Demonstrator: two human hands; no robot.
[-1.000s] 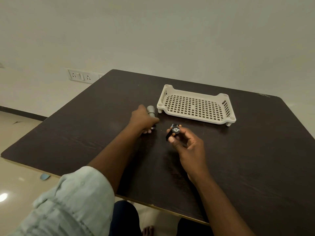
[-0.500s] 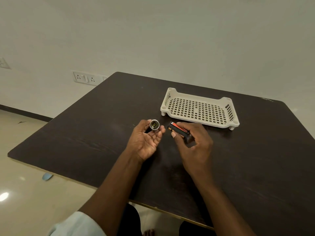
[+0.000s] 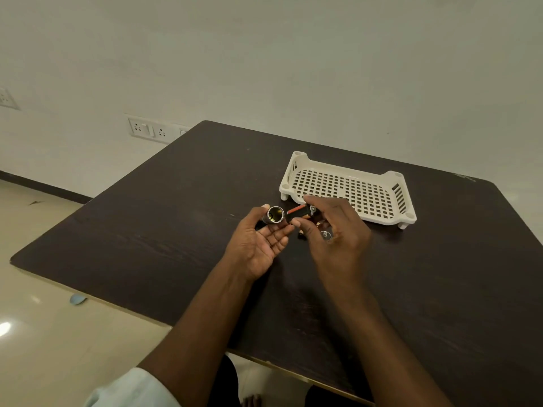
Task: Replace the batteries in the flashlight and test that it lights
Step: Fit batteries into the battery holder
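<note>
My left hand (image 3: 258,245) holds the silver flashlight body (image 3: 274,215) between thumb and fingers, its open hollow end facing up toward me. Just to its right, my right hand (image 3: 338,233) grips a black battery holder (image 3: 298,213) with red-orange batteries in it, its end close to the flashlight's opening. Under my right hand on the table lie a small round silver cap (image 3: 325,235) and another small dark piece (image 3: 301,236), partly hidden by my fingers.
A white perforated plastic tray (image 3: 349,190) stands on the dark wooden table (image 3: 164,230) just behind my right hand. The table's near edge runs across below my forearms. Wall sockets (image 3: 147,130) sit on the wall at the left.
My left hand lifted the flashlight body off the table and turned its open end up. My right hand brought the battery holder next to that opening.
</note>
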